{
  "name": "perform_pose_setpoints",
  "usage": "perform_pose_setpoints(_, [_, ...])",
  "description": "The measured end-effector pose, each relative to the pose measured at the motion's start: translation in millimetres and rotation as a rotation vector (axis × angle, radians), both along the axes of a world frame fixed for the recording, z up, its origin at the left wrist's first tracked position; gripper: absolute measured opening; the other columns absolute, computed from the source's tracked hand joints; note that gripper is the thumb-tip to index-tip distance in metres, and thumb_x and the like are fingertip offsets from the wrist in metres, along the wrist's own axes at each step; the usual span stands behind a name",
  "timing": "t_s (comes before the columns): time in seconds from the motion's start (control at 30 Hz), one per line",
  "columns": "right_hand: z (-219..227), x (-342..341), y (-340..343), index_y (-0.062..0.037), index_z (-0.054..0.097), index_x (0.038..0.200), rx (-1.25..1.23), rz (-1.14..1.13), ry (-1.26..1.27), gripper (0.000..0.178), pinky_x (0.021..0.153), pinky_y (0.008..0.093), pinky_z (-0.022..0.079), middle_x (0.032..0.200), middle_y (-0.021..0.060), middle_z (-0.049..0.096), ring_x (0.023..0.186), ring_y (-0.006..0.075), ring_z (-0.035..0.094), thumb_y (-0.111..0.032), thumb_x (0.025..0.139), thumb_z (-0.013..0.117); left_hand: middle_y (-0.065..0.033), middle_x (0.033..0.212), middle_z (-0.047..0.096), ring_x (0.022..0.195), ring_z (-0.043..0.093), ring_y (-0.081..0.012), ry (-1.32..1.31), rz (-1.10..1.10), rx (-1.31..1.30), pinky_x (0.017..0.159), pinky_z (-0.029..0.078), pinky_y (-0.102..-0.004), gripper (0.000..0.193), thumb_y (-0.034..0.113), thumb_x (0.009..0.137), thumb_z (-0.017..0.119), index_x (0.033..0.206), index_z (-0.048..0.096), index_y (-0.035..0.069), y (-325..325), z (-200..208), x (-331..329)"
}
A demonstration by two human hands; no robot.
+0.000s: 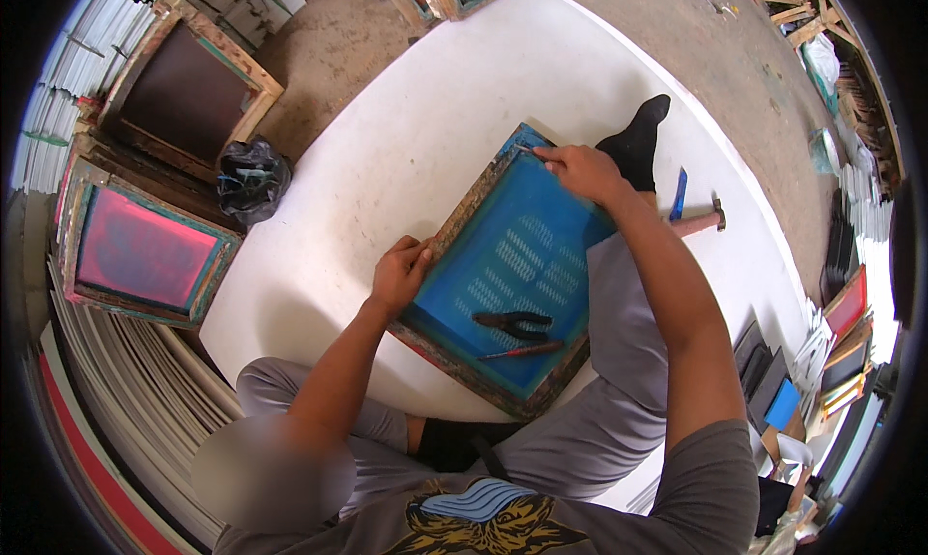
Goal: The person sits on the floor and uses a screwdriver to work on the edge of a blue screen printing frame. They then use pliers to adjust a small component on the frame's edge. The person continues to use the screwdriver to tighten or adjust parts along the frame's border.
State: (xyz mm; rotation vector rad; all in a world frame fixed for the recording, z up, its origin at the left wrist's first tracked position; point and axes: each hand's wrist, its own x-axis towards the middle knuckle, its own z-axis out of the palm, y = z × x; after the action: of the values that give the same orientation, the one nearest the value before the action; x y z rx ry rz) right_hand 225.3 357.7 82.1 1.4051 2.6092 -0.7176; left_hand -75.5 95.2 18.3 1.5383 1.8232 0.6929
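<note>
Person sits on a white board [387,159] on the floor, wooden screen-printing frame [464,217] with blue mesh [522,255] resting across the lap. Left hand [399,275] clamps the frame's left rail, steadying it. Right hand [580,168] is at the far top corner, fingers pinched on something thin at the frame edge; can't tell what, too small. Pliers [512,323] and a red-handled tool [522,350] lie loose on the mesh; hammer [701,219] and a blue blade-like tool [679,195] sit on the board just right of the leg. Looks like edge work at that corner is the step in hand. Next move likely needs steady frame hold and a tool pickup.
</note>
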Motion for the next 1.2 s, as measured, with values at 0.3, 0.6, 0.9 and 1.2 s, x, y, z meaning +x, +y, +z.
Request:
perform_pose_setpoints(0.3, [15,4,39,-0.0409,0.07,0.136,0.095,0.226,-0.11,0.039,0.096,0.0489,0.055,0.116,0.0084,0.077,0.107,0.0333,0.072,-0.029,0.098,0.067,-0.0114,0.104,0.067,0.088,0.067,-0.032,-0.064,0.019,-0.057,0.082,0.054,-0.0415,0.035,0.029,0.108,0.053,0.134,0.072,0.014,2,0,0])
perform_pose_setpoints(0.6, [23,-21,81,-0.0408,0.076,0.126,0.135,0.343,-0.22,0.034,0.094,0.0473,0.055,0.111,0.0047,0.079,0.105,0.0303,0.073,-0.025,0.097,0.069,-0.0109,0.101,0.065,0.087,0.066,-0.031,-0.052,0.012,-0.01,0.081,0.053,-0.0398,0.036,0.029,0.108,0.053,0.136,0.071,0.014,1,1,2])
perform_pose_setpoints(0.9, [52,-70,64,-0.0226,0.084,0.095,0.509,0.603,-0.392,0.016,0.089,0.0439,0.052,0.094,0.0079,0.078,0.095,0.0284,0.072,-0.023,0.087,0.07,-0.012,0.102,0.066,0.089,0.068,-0.0333,-0.03,0.011,0.017,0.081,0.054,-0.042,0.036,0.029,0.108,0.053,0.131,0.073,0.01,0,4,2])
perform_pose_setpoints(1.2, [49,-89,25,-0.0147,0.082,0.089,0.685,0.671,-0.61,0.017,0.081,0.0431,0.051,0.095,0.0087,0.078,0.096,0.028,0.071,-0.02,0.088,0.066,-0.0115,0.102,0.068,0.089,0.069,-0.0337,-0.024,0.025,0.047,0.08,0.055,-0.0429,0.034,0.03,0.107,0.056,0.128,0.074,0.011,-1,-2,0])
